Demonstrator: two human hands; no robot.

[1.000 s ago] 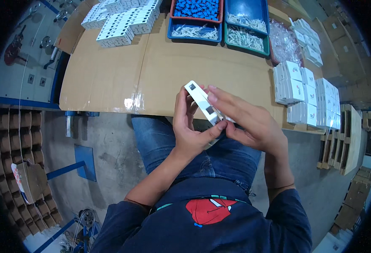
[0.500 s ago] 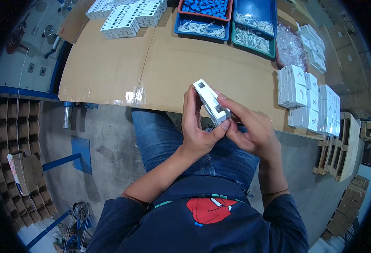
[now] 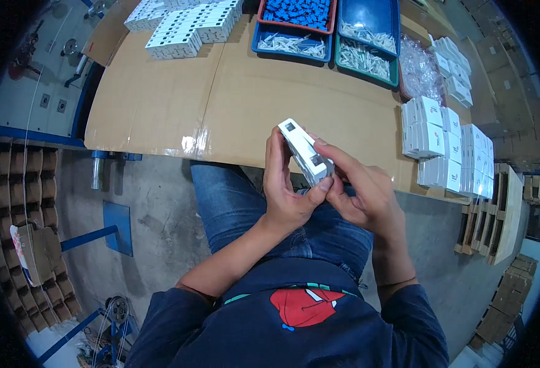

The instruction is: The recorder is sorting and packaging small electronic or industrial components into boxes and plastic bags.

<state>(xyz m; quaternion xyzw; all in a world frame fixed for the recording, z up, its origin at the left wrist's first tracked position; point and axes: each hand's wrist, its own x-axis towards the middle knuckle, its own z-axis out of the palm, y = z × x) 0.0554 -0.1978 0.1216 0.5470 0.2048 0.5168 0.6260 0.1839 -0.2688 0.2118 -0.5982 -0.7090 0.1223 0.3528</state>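
Note:
Above my lap, at the near edge of the cardboard-covered table, I hold a flat white plastic case (image 3: 304,148) on its side. Two dark square openings show along its narrow upward edge. My left hand (image 3: 282,187) is closed round its left side, fingers behind and thumb at the near end. My right hand (image 3: 363,187) grips the right side and near corner, its index finger along the top and its thumb low by the left thumb. Between the hands, the underside of the case is hidden.
Rows of white cases (image 3: 190,30) stand at the far left. Farther back are a red tray of blue parts (image 3: 297,13), a blue tray (image 3: 291,48) and a green tray (image 3: 368,61) of slim pale pieces, and clear plastic parts (image 3: 420,67). Stacked white cases (image 3: 448,147) line the right edge.
The case has turned slightly in my hands, its near opening now looking more covered or filled. Both hands keep their grip and have barely shifted.

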